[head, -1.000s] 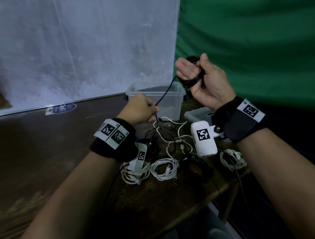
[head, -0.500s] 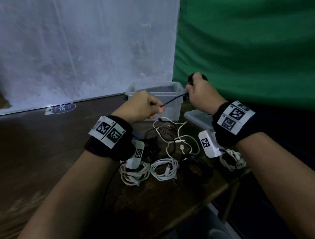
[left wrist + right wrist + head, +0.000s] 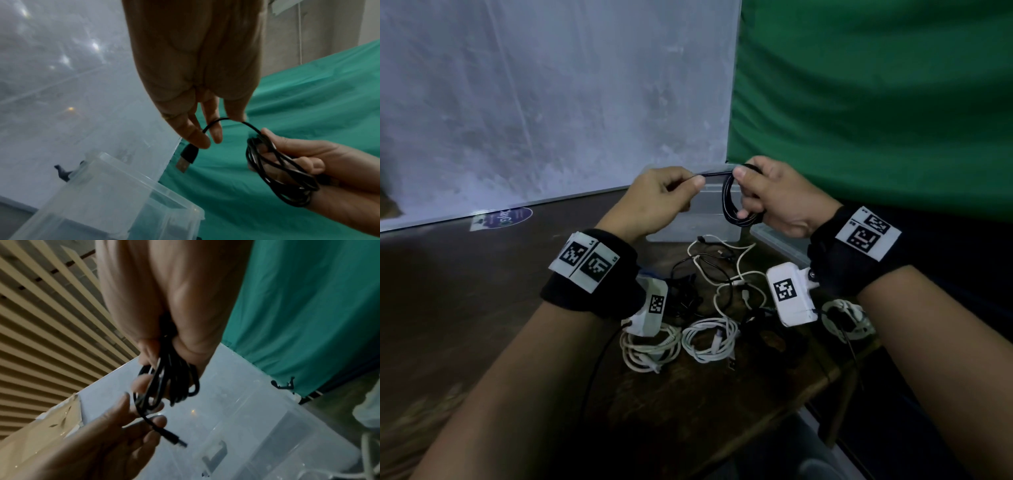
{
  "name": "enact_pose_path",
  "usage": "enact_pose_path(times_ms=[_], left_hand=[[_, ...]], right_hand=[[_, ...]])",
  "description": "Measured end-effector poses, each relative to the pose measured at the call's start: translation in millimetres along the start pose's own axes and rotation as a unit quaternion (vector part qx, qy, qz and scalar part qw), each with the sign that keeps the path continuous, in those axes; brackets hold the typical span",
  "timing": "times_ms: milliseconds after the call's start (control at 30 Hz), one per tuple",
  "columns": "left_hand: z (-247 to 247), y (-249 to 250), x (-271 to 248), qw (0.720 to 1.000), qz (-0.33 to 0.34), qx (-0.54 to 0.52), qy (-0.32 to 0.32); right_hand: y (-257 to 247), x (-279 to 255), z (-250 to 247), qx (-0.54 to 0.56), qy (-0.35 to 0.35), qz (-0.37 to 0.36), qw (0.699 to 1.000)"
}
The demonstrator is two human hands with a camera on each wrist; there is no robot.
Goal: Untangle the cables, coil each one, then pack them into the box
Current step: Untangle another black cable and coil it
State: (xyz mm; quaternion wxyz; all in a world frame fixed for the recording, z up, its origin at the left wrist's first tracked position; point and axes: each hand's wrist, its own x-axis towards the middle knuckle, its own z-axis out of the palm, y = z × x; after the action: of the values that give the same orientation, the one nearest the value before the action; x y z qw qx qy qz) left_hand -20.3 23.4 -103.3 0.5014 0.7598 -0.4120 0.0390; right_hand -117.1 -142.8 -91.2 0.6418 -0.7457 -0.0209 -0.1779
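Observation:
A black cable [image 3: 729,202] is wound in a coil around the fingers of my right hand [image 3: 774,202], which grips it above the clear plastic box [image 3: 709,222]. My left hand [image 3: 657,202] pinches the cable's free end a short way left of the coil. In the left wrist view the cable [image 3: 277,170] loops over my right hand [image 3: 308,162], and its USB plug [image 3: 186,158] hangs below the fingers of my left hand [image 3: 203,129]. The right wrist view shows the coil [image 3: 170,382] and the plug [image 3: 172,438] over the box [image 3: 257,426].
On the dark wooden table [image 3: 482,308] lie several coiled white cables [image 3: 709,339] and a tangle of black and white cables [image 3: 715,274]. The box lid [image 3: 780,243] lies to the right of the box. The table's edge runs near the right.
My right hand came down from its raised position and turned, and my left hand rose from the table; both now meet in front of the box with only a short free end between them.

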Motion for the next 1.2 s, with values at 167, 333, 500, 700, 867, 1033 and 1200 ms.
enact_pose_path(times_ms=[167,333,500,700,867,1033,1200], left_hand=[[12.8,2.5,-5.1,0.992,-0.022,-0.087,-0.093],[17.5,1.5,-5.4,0.985,-0.040,-0.137,-0.097],[21.0,1.9,-4.3,0.986,-0.046,-0.138,-0.077],[18.8,2.2,-3.7,0.983,-0.041,-0.166,-0.071],[10.5,-3.1,3.5,0.986,-0.042,-0.162,0.020],[16.7,-1.9,7.5,0.971,-0.075,-0.202,0.102],[17.6,7.0,4.3,0.943,-0.099,-0.306,0.081]], right_hand=[[4.6,4.6,5.7,0.090,-0.016,0.004,0.996],[5.2,6.5,8.8,0.128,-0.010,0.016,0.992],[15.4,11.6,6.0,-0.067,0.040,-0.019,0.997],[15.1,10.3,5.4,-0.226,0.080,-0.085,0.967],[12.4,10.2,3.1,-0.187,0.082,-0.076,0.976],[11.4,6.4,13.7,-0.112,0.040,-0.047,0.992],[8.9,6.2,17.3,-0.071,0.029,-0.024,0.997]])
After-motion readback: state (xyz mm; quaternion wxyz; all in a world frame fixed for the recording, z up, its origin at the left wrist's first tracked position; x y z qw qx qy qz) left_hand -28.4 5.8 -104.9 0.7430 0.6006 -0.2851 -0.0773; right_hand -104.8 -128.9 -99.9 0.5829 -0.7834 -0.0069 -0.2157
